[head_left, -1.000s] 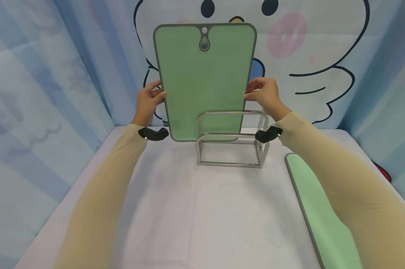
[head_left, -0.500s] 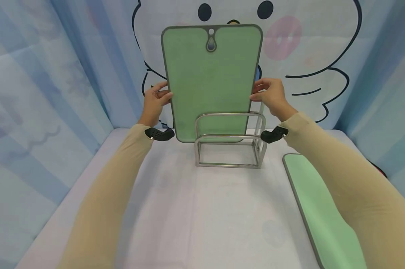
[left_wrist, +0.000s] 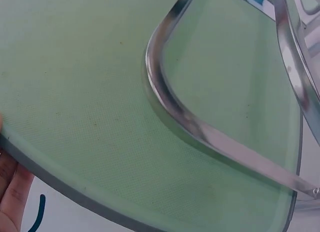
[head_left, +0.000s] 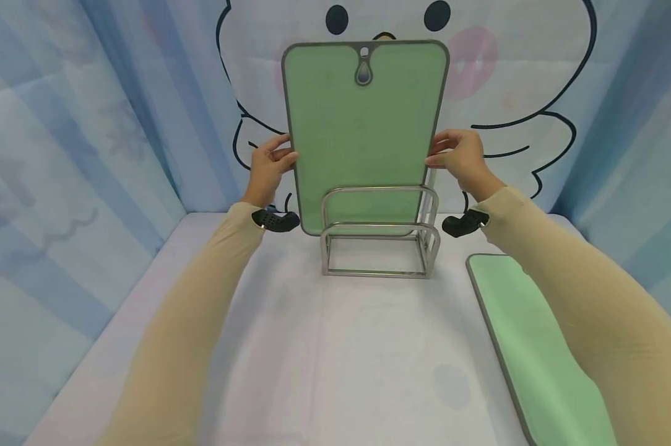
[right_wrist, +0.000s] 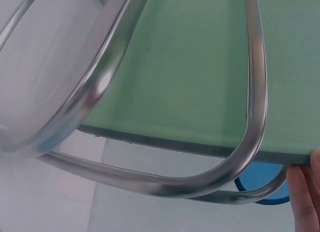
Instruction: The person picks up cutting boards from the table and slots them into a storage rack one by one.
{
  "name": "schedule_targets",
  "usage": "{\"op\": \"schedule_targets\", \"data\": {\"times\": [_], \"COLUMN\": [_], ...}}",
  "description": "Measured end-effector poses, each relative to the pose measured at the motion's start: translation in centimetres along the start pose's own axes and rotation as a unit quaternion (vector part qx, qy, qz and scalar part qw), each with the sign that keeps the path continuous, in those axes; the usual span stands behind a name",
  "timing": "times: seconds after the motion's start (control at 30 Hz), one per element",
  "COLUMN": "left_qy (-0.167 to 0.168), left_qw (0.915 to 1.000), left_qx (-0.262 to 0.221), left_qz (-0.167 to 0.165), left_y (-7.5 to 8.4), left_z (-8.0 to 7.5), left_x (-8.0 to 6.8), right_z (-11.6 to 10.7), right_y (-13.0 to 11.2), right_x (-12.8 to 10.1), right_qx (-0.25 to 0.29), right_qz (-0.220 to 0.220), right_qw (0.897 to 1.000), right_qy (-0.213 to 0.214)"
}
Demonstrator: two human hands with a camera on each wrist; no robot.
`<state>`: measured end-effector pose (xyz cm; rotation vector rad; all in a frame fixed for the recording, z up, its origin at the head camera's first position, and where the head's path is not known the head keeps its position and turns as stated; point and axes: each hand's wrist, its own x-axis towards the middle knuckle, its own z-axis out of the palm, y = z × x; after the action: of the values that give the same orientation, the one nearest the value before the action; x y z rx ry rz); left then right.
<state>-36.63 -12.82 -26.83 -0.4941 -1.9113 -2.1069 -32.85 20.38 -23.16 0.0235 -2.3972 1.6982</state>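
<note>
A green cutting board (head_left: 363,130) with a grey rim and a hanging hole at its top stands upright in the air. My left hand (head_left: 272,162) pinches its left edge and my right hand (head_left: 456,155) pinches its right edge. Its lower end sits just behind the top loops of a steel wire rack (head_left: 379,232) on the white table. The left wrist view shows the board face (left_wrist: 90,91) behind a rack loop (left_wrist: 170,106). In the right wrist view the board (right_wrist: 200,66) shows behind rack loops (right_wrist: 252,106), my fingertip (right_wrist: 300,197) at its edge.
A second green board (head_left: 530,347) lies flat on the white table (head_left: 335,359) at the right, partly under my right sleeve. Blue curtains and a cartoon backdrop (head_left: 514,93) close in the back and sides.
Both hands have carried the upright board to the right, from left of the rack to nearly centred behind it. The rack and the flat board have stayed put.
</note>
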Motion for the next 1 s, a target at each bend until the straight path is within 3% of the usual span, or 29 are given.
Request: {"op": "schedule_targets", "data": {"times": [0.33, 0.6, 1.0], "left_qy": [-0.001, -0.016, -0.009], "left_qw": [1.0000, 0.9999, 0.9999], "left_qx": [-0.001, -0.002, 0.002], "left_qz": [0.004, -0.001, -0.009], "left_y": [-0.2, -0.8, -1.2], "left_z": [1.5, 2.0, 2.7], "left_x": [-0.2, 0.1, 0.2], "right_z": [-1.2, -1.8, -2.1], "right_y": [0.6, 1.0, 1.4], "right_x": [-0.1, -0.1, 0.1], "right_qx": [-0.006, -0.017, -0.034], "right_qz": [-0.002, -0.004, 0.004], "right_qw": [1.000, 1.000, 0.999], "right_qy": [0.000, 0.008, 0.010]}}
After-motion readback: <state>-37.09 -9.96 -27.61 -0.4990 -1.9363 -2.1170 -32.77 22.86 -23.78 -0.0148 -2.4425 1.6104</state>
